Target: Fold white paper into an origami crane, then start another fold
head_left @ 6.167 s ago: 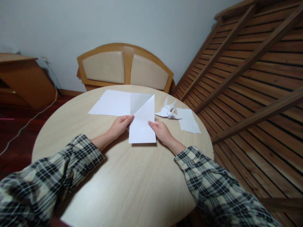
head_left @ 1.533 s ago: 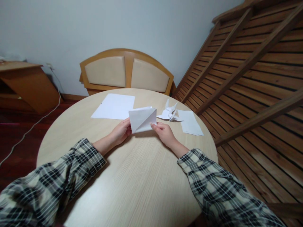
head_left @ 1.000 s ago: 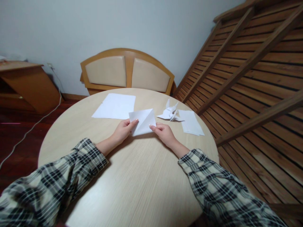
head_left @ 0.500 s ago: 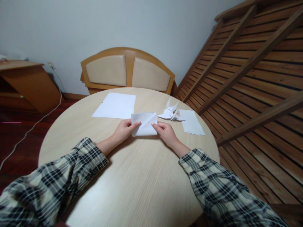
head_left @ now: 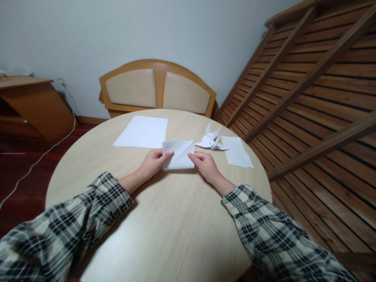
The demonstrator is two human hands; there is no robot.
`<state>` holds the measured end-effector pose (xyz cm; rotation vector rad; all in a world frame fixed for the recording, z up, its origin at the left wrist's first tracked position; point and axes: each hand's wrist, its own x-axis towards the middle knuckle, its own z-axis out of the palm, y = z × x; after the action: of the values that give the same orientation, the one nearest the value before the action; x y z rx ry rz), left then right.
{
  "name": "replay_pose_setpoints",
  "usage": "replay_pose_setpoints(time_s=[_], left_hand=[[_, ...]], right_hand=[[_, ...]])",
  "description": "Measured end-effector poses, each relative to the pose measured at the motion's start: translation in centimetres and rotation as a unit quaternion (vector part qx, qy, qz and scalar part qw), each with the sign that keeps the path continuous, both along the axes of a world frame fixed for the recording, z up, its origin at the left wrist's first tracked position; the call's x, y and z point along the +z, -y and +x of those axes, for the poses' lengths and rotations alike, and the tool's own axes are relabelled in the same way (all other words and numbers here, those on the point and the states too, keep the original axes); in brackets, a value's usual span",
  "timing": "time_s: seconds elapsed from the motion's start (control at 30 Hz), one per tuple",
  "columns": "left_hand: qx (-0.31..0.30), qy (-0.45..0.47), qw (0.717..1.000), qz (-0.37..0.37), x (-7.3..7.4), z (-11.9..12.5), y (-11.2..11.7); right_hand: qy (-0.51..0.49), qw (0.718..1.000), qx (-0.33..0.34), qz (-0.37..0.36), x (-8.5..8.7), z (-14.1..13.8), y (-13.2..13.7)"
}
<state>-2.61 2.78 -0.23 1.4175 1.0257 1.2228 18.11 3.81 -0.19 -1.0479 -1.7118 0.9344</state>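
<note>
A small folded white paper [head_left: 179, 155] with a diagonal crease lies on the round light-wood table [head_left: 164, 227]. My left hand [head_left: 153, 163] pinches its left edge, thumb on top near the upper corner. My right hand [head_left: 205, 165] grips its right edge with curled fingers. Both hands rest low on the tabletop, sleeves in a checked pattern.
A flat white sheet [head_left: 142, 132] lies beyond the hands to the left. A finished paper crane [head_left: 210, 139] and a small stack of white sheets [head_left: 236, 152] sit to the right. A padded wooden chair [head_left: 158, 89] stands behind the table; slatted wood panels [head_left: 308, 98] lean on the right.
The paper went from a large sheet with a diagonal fold to a small folded square. In the last second it was flattened from a raised triangle; both hands stayed at its edges.
</note>
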Motion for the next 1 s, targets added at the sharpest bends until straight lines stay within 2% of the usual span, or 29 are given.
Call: replay_pose_setpoints(time_s=[0.73,1.0], left_hand=[[0.012,-0.008,1.0,0.01,0.54,0.03,0.21],[0.037,-0.033,0.998,0.04,0.7,0.06,0.35]], right_hand=[[0.004,1.0,0.003,-0.005,0.13,-0.11,0.11],[-0.02,1.0,-0.008,-0.003,0.2,-0.36,0.25]])
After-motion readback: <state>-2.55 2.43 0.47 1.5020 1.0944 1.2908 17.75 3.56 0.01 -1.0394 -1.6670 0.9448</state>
